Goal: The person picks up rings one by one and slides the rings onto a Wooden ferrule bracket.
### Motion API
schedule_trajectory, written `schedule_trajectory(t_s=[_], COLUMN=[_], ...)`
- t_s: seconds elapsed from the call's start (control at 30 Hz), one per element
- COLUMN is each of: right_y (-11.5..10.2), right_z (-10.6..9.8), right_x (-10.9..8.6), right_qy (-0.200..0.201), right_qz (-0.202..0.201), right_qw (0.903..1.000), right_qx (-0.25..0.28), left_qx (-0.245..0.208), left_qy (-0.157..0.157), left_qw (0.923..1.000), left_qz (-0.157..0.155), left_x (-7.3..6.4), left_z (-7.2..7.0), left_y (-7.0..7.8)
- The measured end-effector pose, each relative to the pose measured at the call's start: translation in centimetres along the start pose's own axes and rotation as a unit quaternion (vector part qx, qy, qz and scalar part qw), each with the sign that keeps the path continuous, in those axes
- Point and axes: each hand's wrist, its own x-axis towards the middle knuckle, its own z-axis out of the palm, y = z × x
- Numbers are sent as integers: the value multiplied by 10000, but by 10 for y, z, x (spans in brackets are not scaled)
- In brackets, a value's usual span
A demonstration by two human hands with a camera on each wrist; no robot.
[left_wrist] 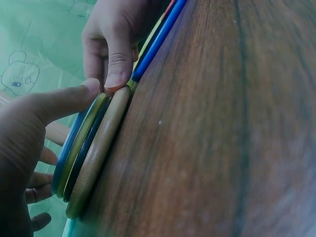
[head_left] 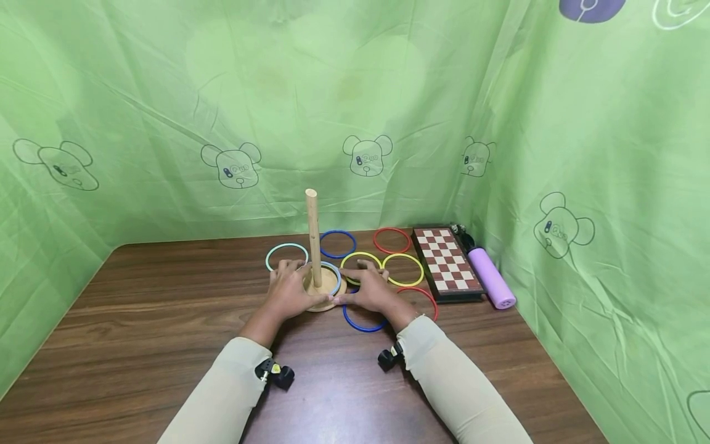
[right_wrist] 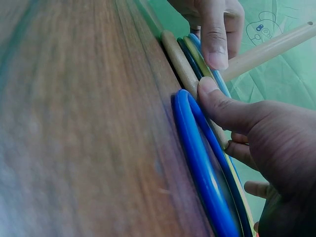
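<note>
A wooden ring-toss stand has an upright peg (head_left: 313, 237) on a round base (left_wrist: 101, 143). Stacked around the peg on the base are a light blue ring (head_left: 339, 277), a yellow ring (left_wrist: 74, 153) and a dark green ring (left_wrist: 84, 165). My left hand (head_left: 291, 288) grips the light blue ring at the top of the stack, thumb at the near side and fingers round the left. From the right, my right hand (head_left: 370, 291) holds the base, its thumb on the near rim close to the left thumb. A blue ring (right_wrist: 190, 143) lies beside the base, below the right hand.
Around the stand on the wooden table (head_left: 166, 320) lie a pale teal ring (head_left: 286, 245), another blue ring (head_left: 337, 232), two red rings, one farther back (head_left: 391, 229), and two yellow rings. At the right are a checkered board (head_left: 448, 262) and a purple cylinder (head_left: 492, 277). Green curtains (head_left: 310, 92) enclose the table.
</note>
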Motion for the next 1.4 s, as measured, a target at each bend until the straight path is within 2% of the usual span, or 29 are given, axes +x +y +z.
schedule_trajectory(t_s=[0.13, 0.27, 0.5, 0.6, 0.73, 0.83, 0.97, 1.13, 1.4], right_y=[0, -1, -1, -1, -1, -1, 0, 0, 1], right_z=[0, -1, -2, -2, -1, 0, 1, 0, -1], right_x=[0, -1, -3, -3, -2, -2, -1, -1, -1], right_qy=[-18, -3, 42, 16, -11, -45, -55, 0, -92], right_qz=[44, 104, 177, 167, 182, 172, 133, 64, 88], right_qw=[10000, 9999, 9998, 9998, 9997, 9998, 9998, 9998, 9997], right_qx=[14, 45, 127, 134, 133, 104, 102, 166, 189], left_qx=[-59, -263, -508, -436, -593, -843, -998, -927, -735], left_qy=[46, 158, 424, 649, 832, 761, 477, 151, -26], left_qw=[10000, 9995, 9973, 9959, 9934, 9918, 9914, 9918, 9926], left_qz=[38, 20, -312, -443, -524, -592, -694, -861, -967], left_x=[0, 1, 0, -1, -1, -3, -4, -1, 5], left_z=[-2, -7, -19, -19, -19, -20, -20, -21, -16], left_y=[-2, -11, -40, -51, -65, -74, -81, -85, -95])
